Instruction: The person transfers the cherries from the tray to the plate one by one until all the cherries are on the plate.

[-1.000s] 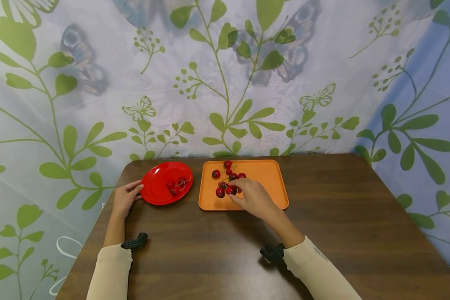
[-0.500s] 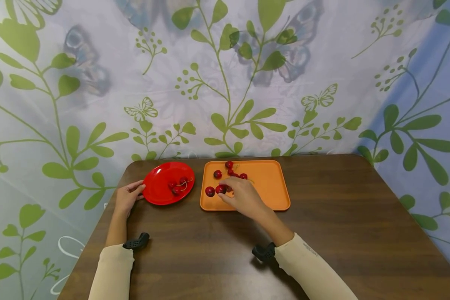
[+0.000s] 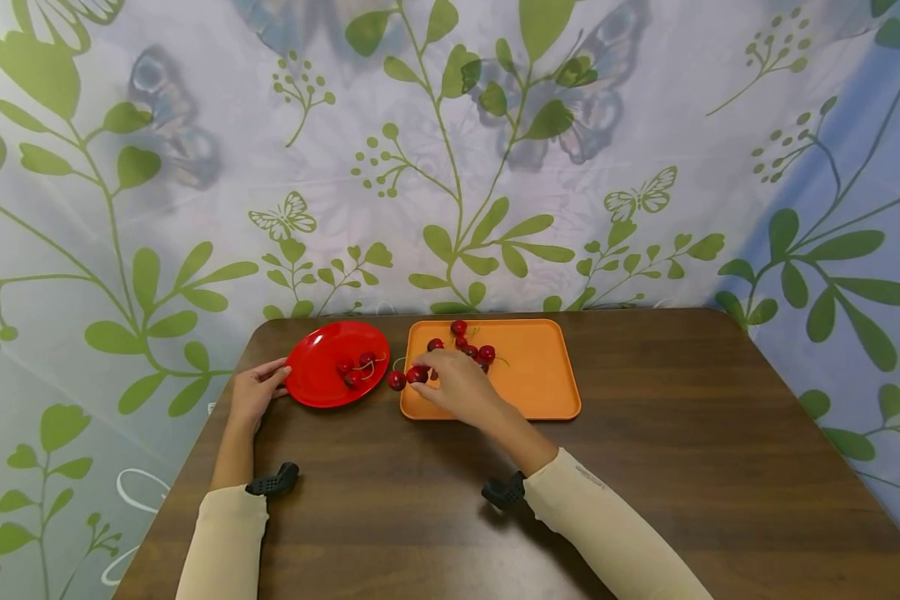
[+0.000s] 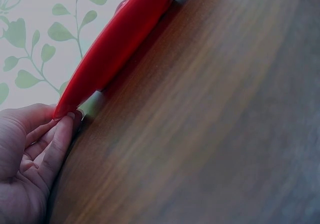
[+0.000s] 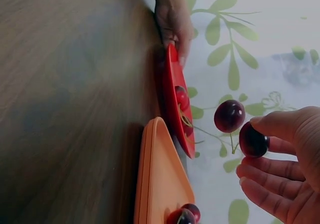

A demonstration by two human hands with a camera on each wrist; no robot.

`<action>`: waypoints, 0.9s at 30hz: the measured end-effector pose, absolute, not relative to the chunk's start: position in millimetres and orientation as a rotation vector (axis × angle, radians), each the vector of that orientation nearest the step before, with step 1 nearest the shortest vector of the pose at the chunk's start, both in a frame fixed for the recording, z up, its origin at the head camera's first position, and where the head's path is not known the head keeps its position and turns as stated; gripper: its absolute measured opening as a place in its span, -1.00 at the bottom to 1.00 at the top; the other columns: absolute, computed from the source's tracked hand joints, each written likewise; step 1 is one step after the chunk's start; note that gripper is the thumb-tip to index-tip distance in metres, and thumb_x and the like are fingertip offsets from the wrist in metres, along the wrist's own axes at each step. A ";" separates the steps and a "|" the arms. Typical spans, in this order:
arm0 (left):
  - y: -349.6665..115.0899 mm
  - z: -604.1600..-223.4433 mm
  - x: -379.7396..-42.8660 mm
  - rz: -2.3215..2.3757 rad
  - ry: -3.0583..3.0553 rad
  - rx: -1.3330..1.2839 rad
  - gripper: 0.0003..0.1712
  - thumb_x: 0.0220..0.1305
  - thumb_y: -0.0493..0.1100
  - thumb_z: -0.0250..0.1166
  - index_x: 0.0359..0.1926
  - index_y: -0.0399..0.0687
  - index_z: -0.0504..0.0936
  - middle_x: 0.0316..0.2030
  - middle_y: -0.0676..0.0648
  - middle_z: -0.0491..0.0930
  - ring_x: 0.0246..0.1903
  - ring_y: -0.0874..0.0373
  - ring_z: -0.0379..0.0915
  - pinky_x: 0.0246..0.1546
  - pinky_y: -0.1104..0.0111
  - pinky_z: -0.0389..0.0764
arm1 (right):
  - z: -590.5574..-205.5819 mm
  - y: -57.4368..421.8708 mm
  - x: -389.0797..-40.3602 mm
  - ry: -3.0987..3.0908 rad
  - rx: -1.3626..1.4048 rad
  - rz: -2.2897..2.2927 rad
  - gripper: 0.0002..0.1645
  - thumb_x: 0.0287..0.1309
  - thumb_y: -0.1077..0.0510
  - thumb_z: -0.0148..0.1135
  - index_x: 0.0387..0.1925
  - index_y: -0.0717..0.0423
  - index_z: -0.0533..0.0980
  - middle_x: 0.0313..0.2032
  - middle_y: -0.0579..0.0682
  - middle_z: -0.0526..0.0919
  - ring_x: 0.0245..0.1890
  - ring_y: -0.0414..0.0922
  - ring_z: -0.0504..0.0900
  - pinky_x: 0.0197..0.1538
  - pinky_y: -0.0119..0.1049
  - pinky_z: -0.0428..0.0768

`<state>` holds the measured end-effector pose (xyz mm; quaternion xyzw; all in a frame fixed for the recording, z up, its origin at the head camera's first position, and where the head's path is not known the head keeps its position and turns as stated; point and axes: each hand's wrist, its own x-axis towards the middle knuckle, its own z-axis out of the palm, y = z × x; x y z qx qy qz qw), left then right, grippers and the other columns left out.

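Observation:
A round red plate (image 3: 311, 375) stands at the back left of the table with several cherries (image 3: 354, 378) on its right half. My left hand (image 3: 252, 395) pinches the plate's left rim between thumb and fingers; the left wrist view shows the red rim (image 4: 107, 58) in that pinch. Over the left edge of the orange tray (image 3: 528, 371), my right hand (image 3: 461, 387) holds a dark red cherry (image 5: 254, 140) between thumb and fingers. A second cherry (image 5: 229, 115), joined to it by a stem, hangs out past the fingertips. More cherries (image 3: 486, 353) lie on the tray.
The brown wooden table (image 3: 390, 500) reaches back to a cloth backdrop (image 3: 450, 167) printed with leaves and butterflies. Only a narrow gap of table separates plate and tray. Black wrist devices (image 3: 504, 492) sit on both forearms.
My right hand has moved left across the tray, taking the pair of cherries from the pile to the tray's left edge. My left hand stays on the plate's rim.

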<state>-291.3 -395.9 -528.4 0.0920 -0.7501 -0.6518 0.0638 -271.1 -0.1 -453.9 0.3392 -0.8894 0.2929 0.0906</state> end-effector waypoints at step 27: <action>-395.1 -525.9 -291.7 -1.955 -2.285 0.247 -0.47 0.42 -0.27 0.30 0.29 -0.52 0.46 -0.27 0.22 0.67 -0.39 0.37 0.65 -0.31 0.48 0.73 | -458.6 -59.7 -299.8 -2.854 1.038 0.640 -0.59 0.31 -0.02 0.38 0.10 0.06 0.69 -0.05 -0.05 0.75 -0.11 -0.12 0.68 -0.05 -0.27 0.71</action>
